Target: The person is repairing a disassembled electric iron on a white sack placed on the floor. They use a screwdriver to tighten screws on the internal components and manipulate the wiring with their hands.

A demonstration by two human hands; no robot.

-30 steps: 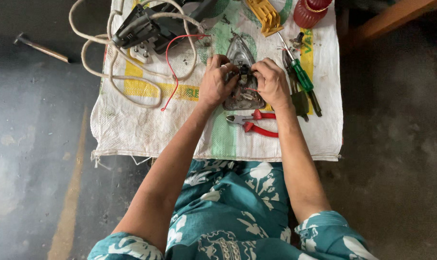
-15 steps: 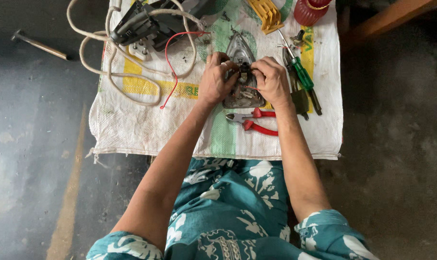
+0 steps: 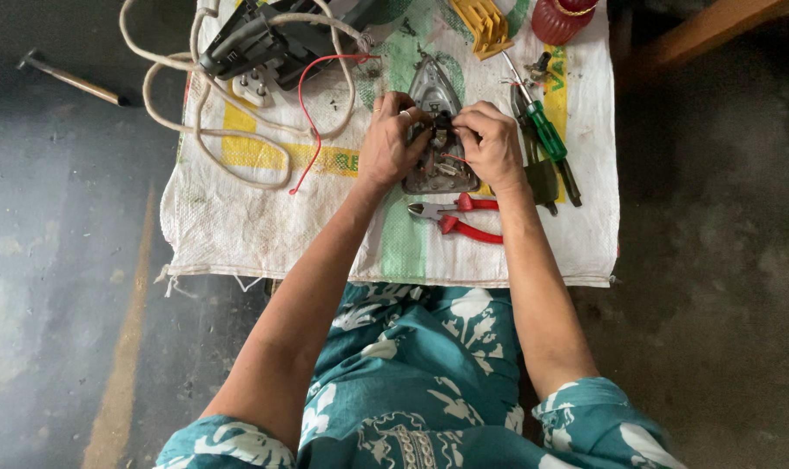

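Hands point(image 3: 442, 143), two, on one iron soleplate point(image 3: 432, 95)

One head camera looks straight down (fairly close) over the white woven sack point(image 3: 238, 234).

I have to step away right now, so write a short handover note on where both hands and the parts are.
Left hand: resting on the left edge of the opened iron base, steadying it.
Right hand: fingertips pinching at the small parts in the middle of the base, by a thin red wire; what exactly they grip is too small to tell.
Around it: red-handled pliers lie just below the base, a green-handled screwdriver to its right, the black cover with its cord at the upper left, all on the white sack.
Done: cover off, inside exposed.
Left: the inner wiring work in hand; cover not yet back on.
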